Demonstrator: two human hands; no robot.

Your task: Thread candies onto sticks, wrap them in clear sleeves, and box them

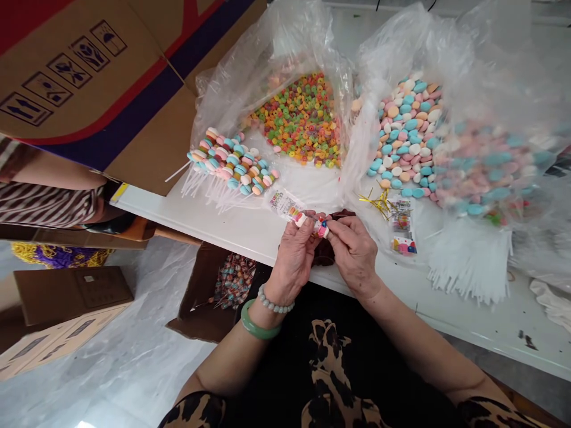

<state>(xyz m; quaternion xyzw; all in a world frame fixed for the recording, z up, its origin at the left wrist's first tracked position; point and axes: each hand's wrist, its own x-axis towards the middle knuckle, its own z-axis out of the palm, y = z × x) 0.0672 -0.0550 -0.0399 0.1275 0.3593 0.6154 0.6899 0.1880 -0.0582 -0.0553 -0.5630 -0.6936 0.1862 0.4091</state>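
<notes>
Packet (321, 227) held between two hands at the near edge of a white desk (250, 238).

The small printed packet lies in the centre of the frame. The left hand (292, 255) clamps it between thumb and fingers, and the right hand (357, 252) pinches its right end; the two hands are close together. The step in hand appears to be fine handling of this packet; such a grip calls for light pressure and a steady left hand. Whether the packet is sealed cannot be told. Just beyond the left fingertips lies a printed sleeve (282, 202).

Skewered candies (234, 163) lie left of centre, their white sticks toward the near edge. Upper centre, a clear bag (285, 35) holds ring candies (303, 119); upper right, another bag (414, 41) holds oval candies (408, 131). Right of the hands are gold ties (379, 203), flat packets (402, 229) and a fan of white sticks (473, 261).

A large cardboard carton (147, 125) fills the upper left of the frame, with a person's striped clothing (44, 205) below it. On the grey marbled floor (151, 297), an open box (196, 297) contains small wrapped items (236, 276); more cardboard (75, 291) stands at lower left.
</notes>
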